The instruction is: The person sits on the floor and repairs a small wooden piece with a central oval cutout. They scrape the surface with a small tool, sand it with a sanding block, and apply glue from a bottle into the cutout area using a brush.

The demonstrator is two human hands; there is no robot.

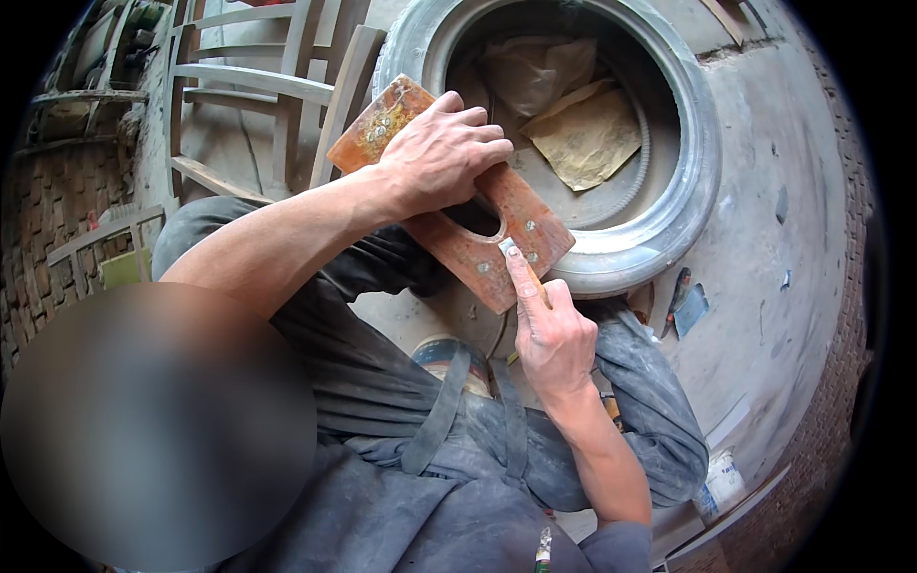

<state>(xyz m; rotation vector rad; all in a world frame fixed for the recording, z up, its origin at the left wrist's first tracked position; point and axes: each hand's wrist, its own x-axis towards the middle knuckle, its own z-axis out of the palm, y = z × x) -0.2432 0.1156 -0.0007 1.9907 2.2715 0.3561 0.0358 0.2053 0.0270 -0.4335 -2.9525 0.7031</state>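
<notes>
An orange-brown rectangular board (544, 215) with a rounded hole near its middle lies tilted over the near left rim of a tyre (705, 143). Whitish and yellowish smears mark its face. My left hand (447, 158) grips the board's middle part, fingers curled over it by the hole. My right hand (556, 334) is closed round the orange handle of a small putty knife (507, 246). Its index finger stretches along the tool, and the pale tip touches the board just below the hole. Most of the tool is hidden under the fingers.
Inside the tyre are a crumpled plastic bag (540, 74) and a brown paper sheet (587, 138). Wooden chair frames (253, 81) stand at upper left. A round tub (449, 358) sits between my legs. Blue scraps (690, 310) and a white can (723, 487) are on the right.
</notes>
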